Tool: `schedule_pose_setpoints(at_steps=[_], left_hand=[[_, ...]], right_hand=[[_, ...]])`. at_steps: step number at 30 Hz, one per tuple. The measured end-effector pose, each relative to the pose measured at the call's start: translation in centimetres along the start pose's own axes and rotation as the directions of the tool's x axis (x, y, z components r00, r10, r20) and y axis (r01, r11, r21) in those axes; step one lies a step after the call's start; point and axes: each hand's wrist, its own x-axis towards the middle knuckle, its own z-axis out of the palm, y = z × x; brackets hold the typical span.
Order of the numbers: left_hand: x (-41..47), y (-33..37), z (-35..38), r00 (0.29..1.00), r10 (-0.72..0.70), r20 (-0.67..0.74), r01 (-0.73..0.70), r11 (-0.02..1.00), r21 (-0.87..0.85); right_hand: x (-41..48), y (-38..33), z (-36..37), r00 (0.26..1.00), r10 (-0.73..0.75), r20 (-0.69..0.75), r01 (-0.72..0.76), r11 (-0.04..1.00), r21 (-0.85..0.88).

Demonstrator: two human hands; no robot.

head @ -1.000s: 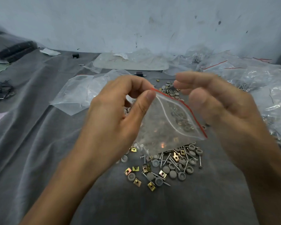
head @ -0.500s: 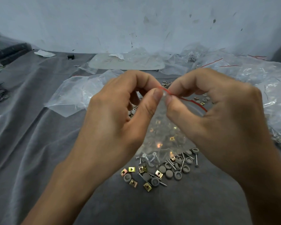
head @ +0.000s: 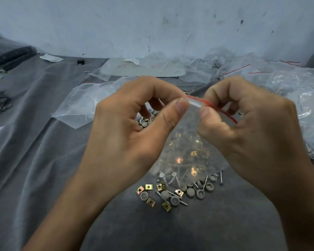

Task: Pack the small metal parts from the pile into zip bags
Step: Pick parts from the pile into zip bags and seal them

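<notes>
up close, your left hand (head: 127,134) and right hand (head: 252,134) each pinch the red-edged mouth of a clear zip bag (head: 187,151) between thumb and curled forefinger, likely to work the seal; whether shut or apart, you cannot tell. the bag hangs just above the pile (head: 172,192) of clips, caps and screws on the grey cloth (head: 43,160), keeping parts near. faint marks on the far plastic sheet (head: 134,69) are unreadable; no brand shows.
</notes>
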Motion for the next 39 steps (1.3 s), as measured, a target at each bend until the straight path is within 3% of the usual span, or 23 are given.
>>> schedule_pose_setpoints(at_steps=[6, 12, 21, 39], left_hand=[[0.1, -0.5, -0.8, 0.998, -0.021, -0.057, 0.016, 0.996, -0.086], [0.3, -1.2, -1.2, 0.995, -0.023, -0.093, 0.014, 0.995, -0.103], [0.0, -2.1, -1.0, 0.994, -0.064, -0.088, 0.055, 0.994, -0.099], [0.1, -2.7, -0.7, 0.983, -0.143, -0.114, 0.133, 0.987, -0.09]], right_hand=[[0.2, 1.5, -0.6, 0.999, 0.041, -0.017, -0.04, 0.997, 0.059], [0.4, 2.9, -0.4, 0.99, 0.108, -0.087, -0.071, 0.933, 0.354], [0.1, 4.2, -0.7, 0.995, 0.051, -0.091, -0.026, 0.966, 0.258], [-0.6, 6.2, -1.3, 0.997, 0.08, -0.005, -0.072, 0.913, 0.402]])
